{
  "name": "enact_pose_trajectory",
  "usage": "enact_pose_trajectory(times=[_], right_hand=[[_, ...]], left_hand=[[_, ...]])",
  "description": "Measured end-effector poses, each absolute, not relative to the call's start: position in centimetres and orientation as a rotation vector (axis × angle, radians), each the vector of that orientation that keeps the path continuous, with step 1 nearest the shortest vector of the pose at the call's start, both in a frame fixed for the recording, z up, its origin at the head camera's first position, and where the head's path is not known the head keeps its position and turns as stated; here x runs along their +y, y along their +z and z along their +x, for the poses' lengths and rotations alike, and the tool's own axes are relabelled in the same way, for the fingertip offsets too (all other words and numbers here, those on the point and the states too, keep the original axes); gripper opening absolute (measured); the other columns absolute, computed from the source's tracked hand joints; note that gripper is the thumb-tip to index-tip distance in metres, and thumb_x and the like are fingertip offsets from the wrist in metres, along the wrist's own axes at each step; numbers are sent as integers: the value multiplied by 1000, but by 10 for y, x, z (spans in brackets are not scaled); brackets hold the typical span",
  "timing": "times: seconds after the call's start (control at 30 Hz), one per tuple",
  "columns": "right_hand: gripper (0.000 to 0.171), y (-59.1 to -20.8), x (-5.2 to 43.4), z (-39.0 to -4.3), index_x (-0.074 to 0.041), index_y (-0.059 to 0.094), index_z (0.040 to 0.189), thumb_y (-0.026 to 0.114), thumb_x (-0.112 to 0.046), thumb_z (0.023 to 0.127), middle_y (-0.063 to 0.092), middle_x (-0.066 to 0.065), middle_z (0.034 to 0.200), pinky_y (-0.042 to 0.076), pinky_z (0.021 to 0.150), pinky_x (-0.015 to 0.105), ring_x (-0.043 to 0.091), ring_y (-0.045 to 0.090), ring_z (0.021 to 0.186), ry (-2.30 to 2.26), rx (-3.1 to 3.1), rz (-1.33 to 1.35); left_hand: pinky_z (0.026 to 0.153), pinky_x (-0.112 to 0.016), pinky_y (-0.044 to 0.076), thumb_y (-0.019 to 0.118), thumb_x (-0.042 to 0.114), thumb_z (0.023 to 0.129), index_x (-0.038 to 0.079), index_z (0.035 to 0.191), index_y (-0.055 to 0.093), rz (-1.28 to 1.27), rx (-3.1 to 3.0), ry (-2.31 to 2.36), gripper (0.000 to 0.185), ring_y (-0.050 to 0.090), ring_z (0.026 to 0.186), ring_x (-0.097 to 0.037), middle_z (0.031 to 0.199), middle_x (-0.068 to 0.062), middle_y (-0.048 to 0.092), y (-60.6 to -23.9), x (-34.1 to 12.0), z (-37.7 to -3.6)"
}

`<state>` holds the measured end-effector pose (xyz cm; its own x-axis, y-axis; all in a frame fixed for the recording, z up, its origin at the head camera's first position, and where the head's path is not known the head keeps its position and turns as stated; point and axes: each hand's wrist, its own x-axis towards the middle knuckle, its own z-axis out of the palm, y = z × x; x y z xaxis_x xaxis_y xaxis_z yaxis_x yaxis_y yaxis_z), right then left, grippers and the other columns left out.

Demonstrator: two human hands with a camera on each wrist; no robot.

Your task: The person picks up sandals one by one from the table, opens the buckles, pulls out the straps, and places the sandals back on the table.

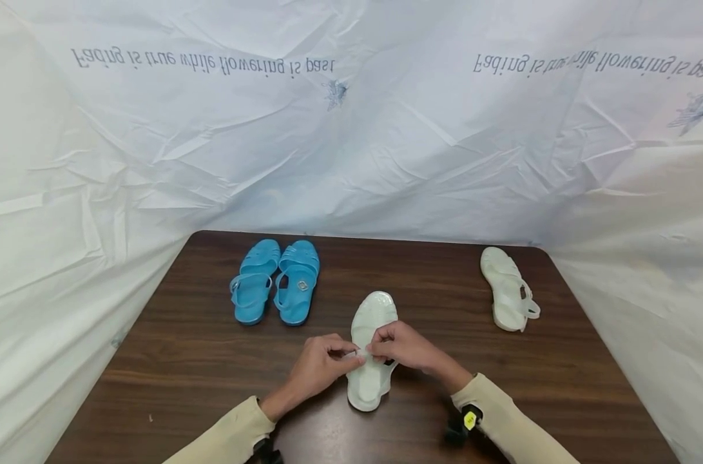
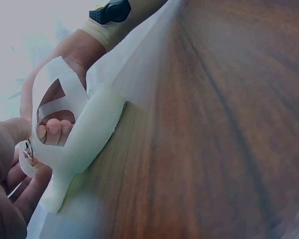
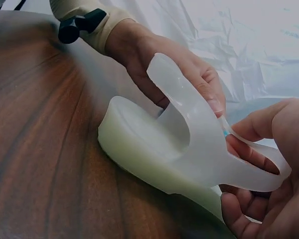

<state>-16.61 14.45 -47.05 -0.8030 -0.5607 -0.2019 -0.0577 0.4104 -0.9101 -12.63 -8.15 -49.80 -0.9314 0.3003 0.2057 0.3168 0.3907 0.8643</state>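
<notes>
Far left, blue sandals (image 1: 276, 281) lie paired. At near centre the left hand (image 1: 319, 367) and right hand (image 1: 403, 346) pinch the strap (image 1: 363, 352) of a white sandal (image 1: 372, 341); seemingly mid-buckling, threading needs steadiness. Its mate (image 1: 506, 288) lies far right.

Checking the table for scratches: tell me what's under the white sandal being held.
The white sandal lies on the brown table; both hands pinch its strap. Its sole hides the wood beneath, so scratches there cannot be seen.
</notes>
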Motion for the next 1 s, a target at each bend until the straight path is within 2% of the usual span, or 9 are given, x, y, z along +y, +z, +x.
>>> enact_pose_trajectory(times=[0.17, 0.47, 0.77, 0.9, 1.0], right_hand=[[25, -475, 146, -165, 0, 68, 81, 66, -19, 98, 64, 1, 73, 53, 65, 29, 15, 60, 71, -1434, 2154, -492], [23, -467, 155, -169, 3, 69, 81, 66, -12, 97, 69, 6, 73, 57, 65, 30, 15, 63, 68, -1474, 2159, -467], [25, -455, 148, -173, -5, 76, 89, 64, -24, 100, 72, 8, 82, 57, 67, 37, 23, 64, 74, -1339, 2213, -569], [26, -453, 142, -174, -11, 77, 85, 67, -31, 98, 70, 9, 78, 58, 63, 41, 29, 66, 71, -1256, 2253, -618], [24, -455, 141, -174, -10, 76, 82, 69, -28, 96, 68, 8, 74, 59, 60, 40, 25, 65, 67, -1229, 2249, -638]], left_hand=[[61, -22, 52, 83, 35, 88, 24, 92, 83, -551, -2594, -1641, 11, 59, 69, -4, 76, 16, 67, -499, -81, -124], [61, -24, 55, 83, 34, 88, 16, 93, 83, -586, -2593, -1642, 18, 63, 69, -3, 77, 13, 67, -495, -83, -124], [61, -23, 55, 83, 32, 87, 18, 91, 83, -591, -2635, -1616, 14, 62, 68, -1, 76, 14, 66, -495, -83, -125], [61, -22, 54, 84, 32, 87, 20, 92, 83, -599, -2633, -1605, 13, 62, 68, -1, 75, 15, 66, -495, -81, -126], [61, -22, 54, 83, 33, 88, 21, 92, 83, -593, -2628, -1613, 12, 62, 68, -1, 76, 15, 66, -496, -80, -127]])
